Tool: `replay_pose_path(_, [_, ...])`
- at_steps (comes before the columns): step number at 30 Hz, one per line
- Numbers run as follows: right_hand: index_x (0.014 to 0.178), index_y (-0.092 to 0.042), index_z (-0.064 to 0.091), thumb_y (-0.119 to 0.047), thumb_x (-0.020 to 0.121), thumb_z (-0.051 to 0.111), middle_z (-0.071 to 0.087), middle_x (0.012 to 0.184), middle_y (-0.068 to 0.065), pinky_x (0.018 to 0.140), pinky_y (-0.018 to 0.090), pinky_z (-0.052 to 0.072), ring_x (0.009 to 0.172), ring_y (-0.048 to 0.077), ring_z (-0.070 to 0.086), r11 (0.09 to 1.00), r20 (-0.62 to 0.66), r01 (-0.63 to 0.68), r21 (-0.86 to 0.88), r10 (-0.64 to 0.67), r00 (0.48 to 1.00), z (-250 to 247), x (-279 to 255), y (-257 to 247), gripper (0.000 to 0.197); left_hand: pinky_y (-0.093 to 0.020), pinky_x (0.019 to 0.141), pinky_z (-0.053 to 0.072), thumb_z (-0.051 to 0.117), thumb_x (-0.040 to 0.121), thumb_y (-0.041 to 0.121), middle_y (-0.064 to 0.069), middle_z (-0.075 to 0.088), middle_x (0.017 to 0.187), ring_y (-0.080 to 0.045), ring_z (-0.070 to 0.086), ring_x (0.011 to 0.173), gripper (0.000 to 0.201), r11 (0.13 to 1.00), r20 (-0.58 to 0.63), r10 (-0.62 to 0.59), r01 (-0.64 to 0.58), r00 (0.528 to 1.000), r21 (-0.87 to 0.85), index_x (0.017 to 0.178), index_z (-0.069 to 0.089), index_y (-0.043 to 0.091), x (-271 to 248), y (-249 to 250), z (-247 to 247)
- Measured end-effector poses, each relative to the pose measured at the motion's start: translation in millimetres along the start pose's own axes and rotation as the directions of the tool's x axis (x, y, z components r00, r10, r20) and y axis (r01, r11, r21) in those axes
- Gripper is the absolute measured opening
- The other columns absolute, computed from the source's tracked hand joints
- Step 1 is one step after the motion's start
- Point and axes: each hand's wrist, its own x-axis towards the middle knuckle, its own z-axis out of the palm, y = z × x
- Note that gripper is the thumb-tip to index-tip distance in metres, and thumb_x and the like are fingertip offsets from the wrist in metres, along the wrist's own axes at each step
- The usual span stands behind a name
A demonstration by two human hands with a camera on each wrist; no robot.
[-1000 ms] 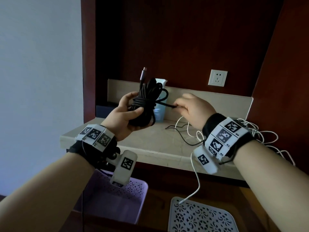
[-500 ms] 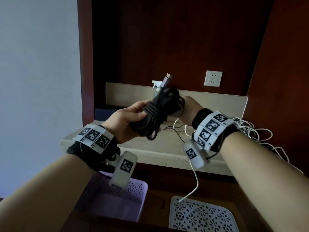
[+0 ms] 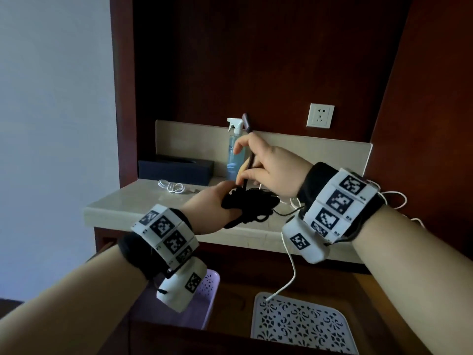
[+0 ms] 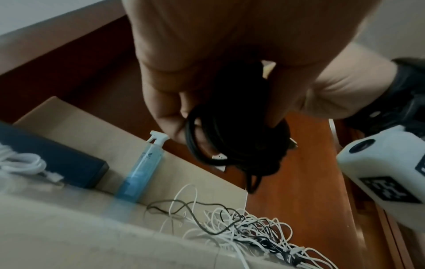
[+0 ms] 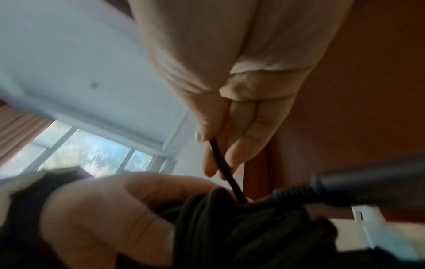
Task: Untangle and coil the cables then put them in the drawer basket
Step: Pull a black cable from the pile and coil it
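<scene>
The black cable bundle (image 3: pixel 247 204) is gripped in the left hand (image 3: pixel 210 207), fingers curled round the coil, held just above the front edge of the surface (image 3: pixel 133 201). The loose end of that cable (image 3: pixel 249 160) is pinched between the thumb and fingers of the right hand (image 3: pixel 271 170), at 12 o'clock from the bundle, its plug (image 3: pixel 247 121) pointing upward. From the left wrist, the loops (image 4: pixel 232 138) are seen hanging below the curled fingers (image 4: pixel 165 116). A tangle of white and black cables (image 4: pixel 248 229) lies on the surface at 3 o'clock from the hands. A small coiled white cable (image 3: pixel 171 187) rests at 9 o'clock, near a dark box (image 3: pixel 176 169). A spray bottle (image 3: pixel 234 149) is stood at the back. Below the surface, a purple basket (image 3: pixel 208 290) and a white perforated basket (image 3: pixel 302 324) are seen side by side.
</scene>
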Motion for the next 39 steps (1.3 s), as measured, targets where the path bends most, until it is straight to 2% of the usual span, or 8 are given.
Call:
replay_pose_path(3, [0.089,-0.031,0.027,-0.002,0.095,0.04,0.063,0.075,0.004,0.08,0.037,0.053,0.076,0.023,0.065,0.992,-0.06,0.035,0.122,-0.028,0.998,11,-5,-5,0.032,-0.022,0.072,0.04,0.061,0.086,0.02,-0.002,0.059,0.099,-0.018,0.057,0.088,0.037,0.995,-0.106,-0.026,0.015,0.994,-0.102,0.121,0.05,0.018,5,-6,15])
replay_pose_path(7, [0.104,-0.028,0.03,0.004,0.097,0.031,0.05,0.066,0.003,0.084,0.032,0.054,0.077,0.022,0.066,0.823,-0.299,0.141,0.55,0.036,0.954,31,-16,9,0.032,-0.017,0.069,0.034,0.061,0.085,0.011,-0.003,0.056,0.102,-0.021,0.056,0.099,0.033,0.991,-0.254,0.012,-0.045,0.967,-0.124,0.118,0.058,0.009,11,-8,25])
replay_pose_path(12, [0.138,-0.029,0.019,-0.004,0.1,0.029,0.046,0.064,0.002,0.086,0.032,0.052,0.073,0.015,0.068,0.635,-0.451,0.132,0.761,0.372,0.811,52,-23,24,0.047,-0.004,0.058,0.041,0.059,0.083,-0.007,0.014,0.056,0.075,0.013,0.057,0.066,0.04,0.884,-0.427,0.011,-0.208,0.904,-0.418,0.078,0.051,0.032,10,-1,24])
replay_pose_path(17, [0.126,-0.036,0.027,-0.005,0.1,0.03,0.044,0.054,-0.004,0.088,0.038,0.047,0.061,0.01,0.064,0.614,-0.508,0.177,0.769,0.42,0.752,53,-9,19,0.04,-0.016,0.076,0.048,0.058,0.086,-0.004,0.01,0.058,0.098,-0.001,0.058,0.088,0.04,0.705,-0.404,-0.099,-0.223,0.909,-0.674,0.114,0.051,0.024,15,-5,27])
replay_pose_path(23, [0.132,-0.026,0.032,-0.003,0.1,0.028,0.035,0.059,0.0,0.068,0.017,0.049,0.057,0.012,0.059,0.614,-0.495,0.199,0.763,0.359,0.791,43,-1,12,0.04,-0.031,0.067,0.055,0.064,0.072,-0.013,-0.012,0.049,0.115,-0.024,0.061,0.094,0.054,0.463,-0.183,-0.027,-0.15,0.983,-0.873,0.104,0.038,0.023,20,-13,13])
replay_pose_path(27, [0.126,-0.025,0.035,-0.001,0.099,0.028,0.035,0.059,0.004,0.063,0.016,0.049,0.056,0.016,0.055,0.565,-0.418,0.2,0.8,0.285,0.863,43,5,1,0.037,-0.058,0.083,0.052,0.07,0.059,-0.007,-0.021,0.049,0.124,-0.042,0.057,0.111,0.067,0.497,-0.141,-0.03,-0.108,0.99,-0.861,0.099,0.031,0.029,23,-12,10])
replay_pose_path(31, [0.125,-0.021,0.033,-0.001,0.099,0.029,0.051,0.057,0.003,0.068,0.024,0.052,0.063,0.022,0.065,0.454,-0.378,0.212,0.866,0.315,0.871,38,8,-5,0.033,-0.042,0.078,0.056,0.059,0.056,-0.014,-0.019,0.055,0.118,-0.038,0.061,0.103,0.072,0.291,-0.222,-0.077,-0.191,0.972,-0.937,0.11,0.039,0.029,23,-19,6])
replay_pose_path(39, [0.11,-0.014,0.036,-0.009,0.099,0.035,0.057,0.054,0.002,0.056,0.023,0.052,0.058,0.02,0.066,0.348,-0.336,0.21,0.914,0.358,0.871,25,5,-16,0.012,-0.035,0.075,0.057,0.048,0.054,-0.02,-0.006,0.061,0.108,-0.02,0.068,0.087,0.079,0.157,-0.305,0.095,-0.317,0.948,-0.935,0.118,0.041,0.025,22,-22,0])
